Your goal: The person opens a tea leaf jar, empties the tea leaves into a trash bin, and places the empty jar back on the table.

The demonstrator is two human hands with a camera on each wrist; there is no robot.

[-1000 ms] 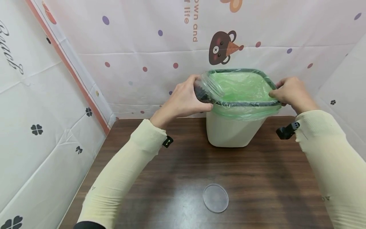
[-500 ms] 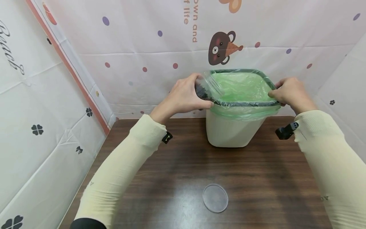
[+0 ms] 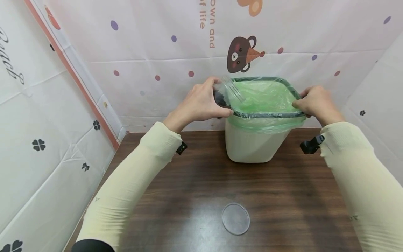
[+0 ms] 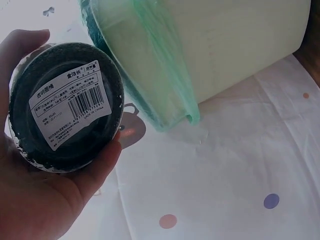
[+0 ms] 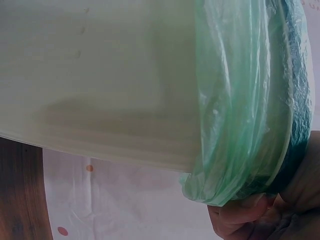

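Observation:
My left hand point(image 3: 199, 103) grips a clear jar point(image 3: 222, 94) with dark contents, tilted so its mouth lies over the left rim of a pale bin point(image 3: 253, 145). In the left wrist view the base of the jar point(image 4: 67, 107) faces the camera, with a white barcode label on it. A green plastic bag point(image 3: 267, 96) lines the bin and folds down over its dark rim. My right hand point(image 3: 318, 105) pinches the bin's right rim through the bag. In the right wrist view, fingers point(image 5: 245, 212) curl beneath the bag's folded edge.
A clear round lid point(image 3: 235, 218) lies flat on the brown wooden table point(image 3: 176, 196), near the front. Behind the bin hangs a printed white sheet point(image 3: 141, 38), and another patterned sheet point(image 3: 66, 122) stands along the left side.
The head view has shifted a little, so the bin, lid and hands appear slightly further left. The jar looks blurred and a bit more tilted; both hands keep their hold.

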